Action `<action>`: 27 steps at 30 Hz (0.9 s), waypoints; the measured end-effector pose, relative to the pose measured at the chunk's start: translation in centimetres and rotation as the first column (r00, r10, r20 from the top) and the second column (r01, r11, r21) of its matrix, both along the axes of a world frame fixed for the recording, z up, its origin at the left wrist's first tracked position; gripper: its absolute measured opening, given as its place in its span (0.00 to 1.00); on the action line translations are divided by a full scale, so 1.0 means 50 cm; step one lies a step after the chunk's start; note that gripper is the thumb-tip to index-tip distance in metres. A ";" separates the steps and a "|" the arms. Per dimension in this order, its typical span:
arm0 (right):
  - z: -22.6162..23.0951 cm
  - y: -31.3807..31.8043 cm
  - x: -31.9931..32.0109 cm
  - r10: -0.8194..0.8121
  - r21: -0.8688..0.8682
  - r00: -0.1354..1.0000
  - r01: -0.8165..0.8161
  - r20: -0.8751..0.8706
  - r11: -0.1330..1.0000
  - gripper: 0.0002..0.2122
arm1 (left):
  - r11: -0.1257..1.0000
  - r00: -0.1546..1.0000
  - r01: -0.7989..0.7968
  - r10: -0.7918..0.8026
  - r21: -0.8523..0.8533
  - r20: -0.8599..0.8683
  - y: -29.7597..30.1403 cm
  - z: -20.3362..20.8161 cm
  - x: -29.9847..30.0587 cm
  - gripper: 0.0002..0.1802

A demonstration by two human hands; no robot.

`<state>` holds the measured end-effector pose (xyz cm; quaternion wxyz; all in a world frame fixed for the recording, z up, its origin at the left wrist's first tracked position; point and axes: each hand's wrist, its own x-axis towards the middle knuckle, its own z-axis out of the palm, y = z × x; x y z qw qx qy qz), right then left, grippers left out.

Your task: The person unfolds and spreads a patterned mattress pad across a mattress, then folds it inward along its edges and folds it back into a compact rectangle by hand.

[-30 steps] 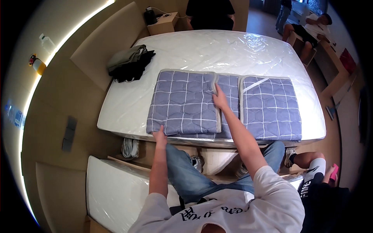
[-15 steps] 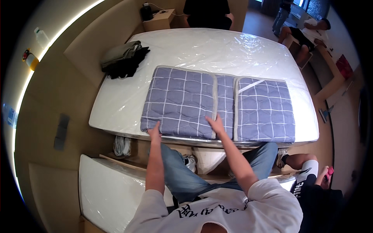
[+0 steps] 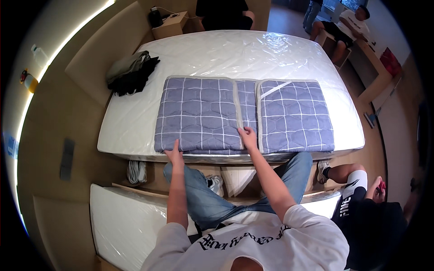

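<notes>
A blue-grey quilted mattress pad (image 3: 199,113) with a white check lies folded along the near side of a plastic-wrapped mattress (image 3: 203,54). Its two ends are turned inward, leaving a narrow strip between their pale bound edges; a white elastic strap (image 3: 275,90) crosses the right part. My left hand (image 3: 175,154) grips the pad's near edge toward the left corner, thumb on top, the other fingers partly hidden. Further right, my right hand (image 3: 248,138) is closed at the bound edge of the left fold, fingertips on the binding.
Dark folded clothes (image 3: 131,74) lie on the mattress's left. A second wrapped mattress (image 3: 122,226) is behind me, with a coiled white cable (image 3: 137,171) in the gap. A person (image 3: 370,217) sits close at my right; others sit beyond the bed near a nightstand (image 3: 169,25) and a desk (image 3: 375,67).
My view has shifted a little, so the bed sits further left in the picture. The right hand's fingers have drawn together at the bound edge. The pad's folds look the same.
</notes>
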<state>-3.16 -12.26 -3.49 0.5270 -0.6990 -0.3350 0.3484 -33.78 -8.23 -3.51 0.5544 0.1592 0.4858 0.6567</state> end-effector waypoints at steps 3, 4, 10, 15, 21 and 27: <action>-0.006 -0.089 0.030 -0.032 -0.083 0.678 -0.043 -0.734 0.996 0.23 | 0.995 0.995 -0.094 0.093 0.026 0.047 -0.060 -0.009 0.050 0.39; 0.021 -0.132 0.015 -0.061 -0.125 0.586 -0.069 -0.808 0.990 0.25 | 0.992 0.989 -0.127 0.126 0.001 0.078 -0.082 -0.012 0.062 0.40; 0.015 -0.291 0.064 -0.219 -0.170 0.637 0.138 -0.739 0.976 0.29 | 0.915 0.807 0.401 -0.379 0.051 0.453 -0.170 -0.068 0.269 0.22; 0.058 -0.227 0.118 -0.291 -0.148 0.536 0.293 -0.793 0.944 0.25 | 0.920 0.790 0.384 -0.287 -0.074 0.542 -0.107 -0.011 0.369 0.31; 0.161 -0.117 0.153 0.131 0.271 0.371 0.355 -0.919 0.895 0.15 | 0.921 0.633 0.337 -0.376 0.197 0.676 -0.027 0.107 0.390 0.29; -0.010 -0.177 0.156 -0.009 0.044 0.390 0.127 -0.921 0.991 0.17 | 0.876 0.765 0.481 -0.415 -0.009 0.492 -0.146 -0.050 0.384 0.33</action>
